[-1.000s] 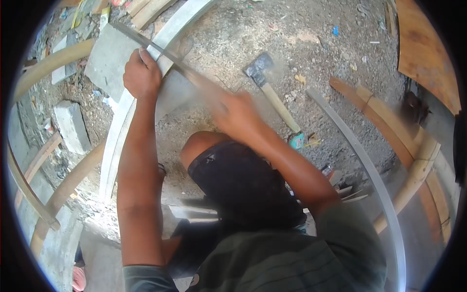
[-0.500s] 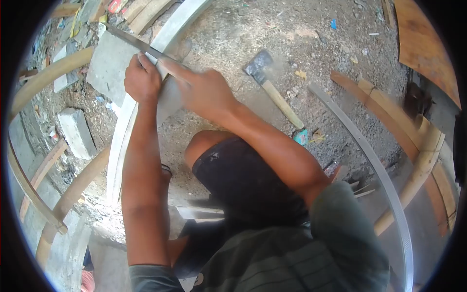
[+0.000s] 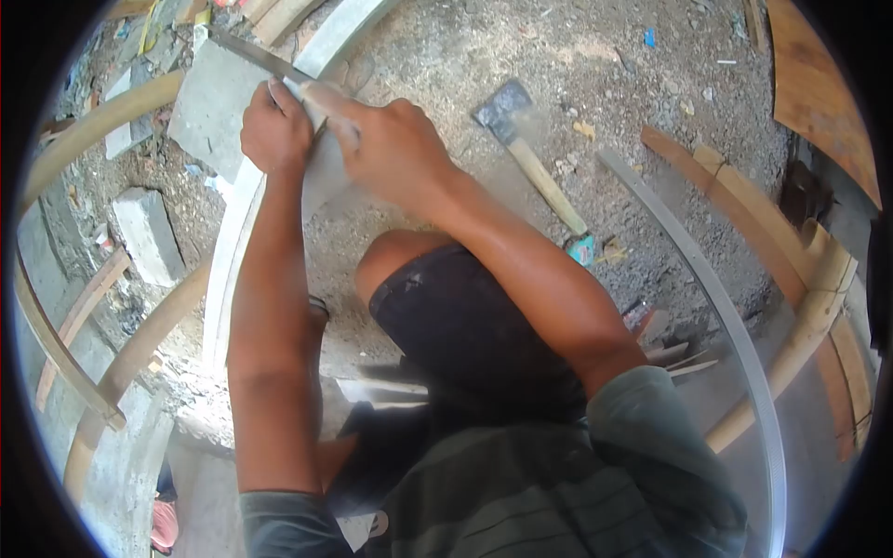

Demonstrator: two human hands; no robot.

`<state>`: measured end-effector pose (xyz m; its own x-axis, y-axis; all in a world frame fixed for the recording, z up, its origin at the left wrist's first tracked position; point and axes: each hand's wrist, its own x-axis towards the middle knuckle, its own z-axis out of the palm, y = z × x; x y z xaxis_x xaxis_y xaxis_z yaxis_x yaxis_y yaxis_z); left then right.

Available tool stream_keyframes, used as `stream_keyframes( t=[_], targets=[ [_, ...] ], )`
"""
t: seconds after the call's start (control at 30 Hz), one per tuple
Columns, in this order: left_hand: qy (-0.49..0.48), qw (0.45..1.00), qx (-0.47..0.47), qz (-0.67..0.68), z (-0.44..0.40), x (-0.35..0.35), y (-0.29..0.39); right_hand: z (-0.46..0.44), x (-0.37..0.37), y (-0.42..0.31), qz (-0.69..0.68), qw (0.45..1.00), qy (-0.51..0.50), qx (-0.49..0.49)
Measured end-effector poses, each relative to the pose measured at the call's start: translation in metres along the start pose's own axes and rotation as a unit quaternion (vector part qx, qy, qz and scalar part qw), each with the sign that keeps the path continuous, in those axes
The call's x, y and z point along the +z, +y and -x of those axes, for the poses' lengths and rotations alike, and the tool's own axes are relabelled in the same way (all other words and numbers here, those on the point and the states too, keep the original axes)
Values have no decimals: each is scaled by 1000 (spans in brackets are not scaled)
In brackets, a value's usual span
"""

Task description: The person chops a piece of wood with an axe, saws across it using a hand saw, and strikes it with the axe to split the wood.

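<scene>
A long pale beam (image 3: 233, 270), bent in shape by the wide lens, runs from beside my left forearm up to the top edge. My left hand (image 3: 277, 130) is closed around it, thumb on top. Just to the right, my right hand (image 3: 395, 149) is closed on the near end of a long narrow blade that looks like a handsaw (image 3: 246, 51); its handle is hidden in my fingers. The blade lies across the beam just beyond my left hand and points to the upper left. A grey slab (image 3: 209, 107) lies beneath.
To the right on the gritty ground lies a hatchet (image 3: 530, 158) with a wooden handle. A metal strip (image 3: 698, 265) stretches along the right side, beside wooden lengths (image 3: 772, 228). A concrete block (image 3: 149, 237) and curved poles (image 3: 139, 339) are at the left.
My right hand has shifted slightly up and left along with the blade. My left hand keeps its hold on the beam. The whole view has tilted a little.
</scene>
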<state>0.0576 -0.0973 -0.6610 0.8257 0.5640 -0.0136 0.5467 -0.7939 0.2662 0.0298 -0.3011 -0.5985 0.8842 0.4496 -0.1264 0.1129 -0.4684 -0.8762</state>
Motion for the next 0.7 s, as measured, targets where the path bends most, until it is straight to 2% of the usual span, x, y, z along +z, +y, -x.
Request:
stream_keyframes(
  t=[0.07, 0.13, 0.2, 0.23, 0.3, 0.33, 0.4, 0.5, 0.53, 0.57, 0.63, 0.7],
  targets=[
    [-3, 1000, 8, 7, -3, 2, 3, 36, -14, -4, 7, 1000, -3, 20],
    [51, 998, 21, 9, -3, 15, -11, 117, -54, -2, -9, 1000, 26, -2],
    [23, 1000, 3, -9, -4, 7, -11, 123, -57, -6, -28, 996, 73, -41],
    [-11, 1000, -7, -15, -5, 6, -6, 116, -51, -7, -20, 995, 80, -47],
    [6, 1000, 10, 1, -9, 13, -5, 80, -37, -8, 8, 1000, 26, 7],
    [8, 1000, 12, 19, -10, 13, -4, 39, -23, -11, 21, 997, -40, 63],
    [6, 1000, 5, 23, -8, 5, -12, -28, 4, -22, -7, 1000, 2, 23],
    [-30, 999, 26, -4, 1, 4, -15, -18, -9, -32, 18, 1000, -4, 23],
    [-19, 999, 20, 18, 0, 1, -8, 23, -36, -39, 12, 992, -71, 105],
    [-7, 999, 9, 37, -4, 1, -4, 69, -52, -34, -21, 997, -10, 76],
    [24, 1000, 8, 17, -4, 7, -8, 115, -64, -29, -66, 996, 37, 51],
    [1, 1000, 1, -7, -3, 0, -1, 117, -66, -31, -35, 997, 11, 62]
  ],
)
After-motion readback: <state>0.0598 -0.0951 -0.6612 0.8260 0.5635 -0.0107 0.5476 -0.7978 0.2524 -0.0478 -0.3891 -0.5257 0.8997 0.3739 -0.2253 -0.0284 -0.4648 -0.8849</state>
